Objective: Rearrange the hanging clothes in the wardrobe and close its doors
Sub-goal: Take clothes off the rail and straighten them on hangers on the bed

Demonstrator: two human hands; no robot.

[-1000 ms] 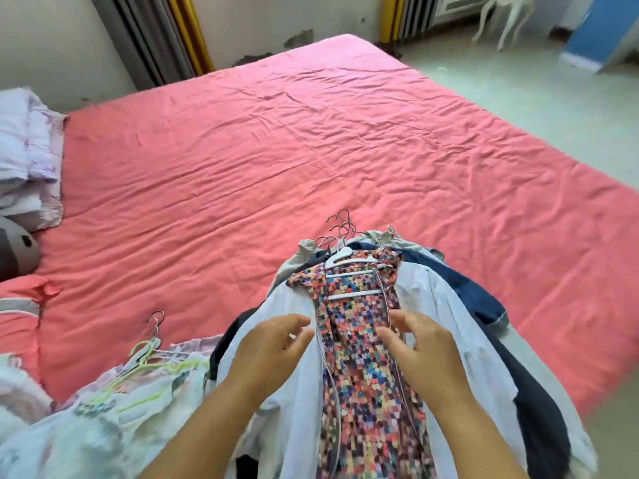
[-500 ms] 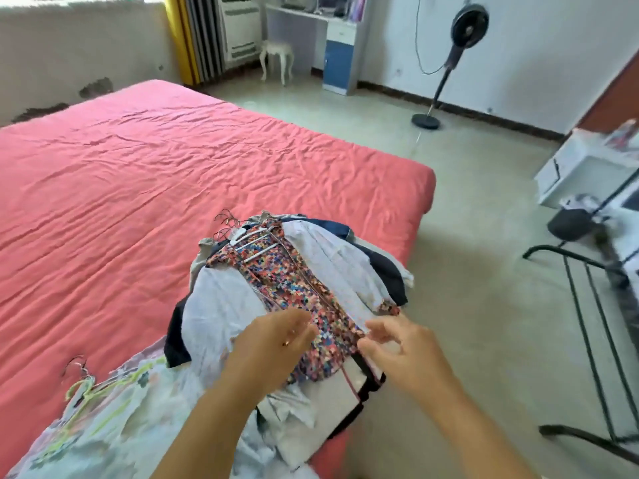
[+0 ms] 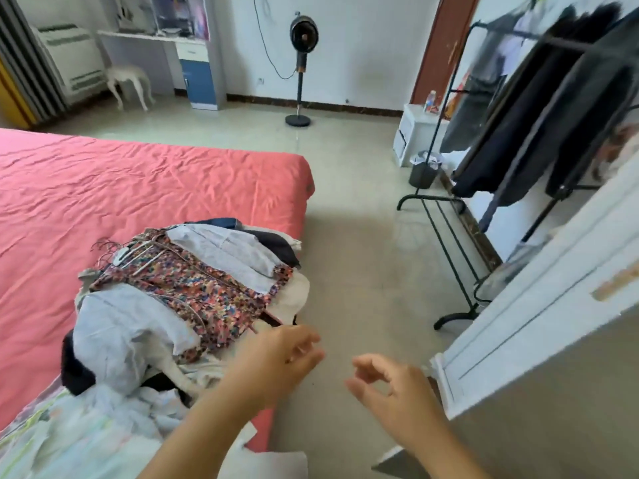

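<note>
My left hand (image 3: 276, 354) and right hand (image 3: 387, 392) hang loose-fingered and empty over the floor beside the bed (image 3: 155, 181); the pile of clothes (image 3: 179, 288) lies on its near corner, hangers (image 3: 121, 252) bunched at the far end; I judge it soft, floppy, fairly heavy together; best gripped by the hooks, one arm under the cloth; the wardrobe door (image 3: 539, 323) stands open at my right.

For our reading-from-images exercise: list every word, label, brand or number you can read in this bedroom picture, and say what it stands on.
None can be read.
Bottle on the white cabinet: its label is too small and blurred.
Poster above the desk: blurred, no letters legible.
Wardrobe door: a tan patch, no text visible.
</note>
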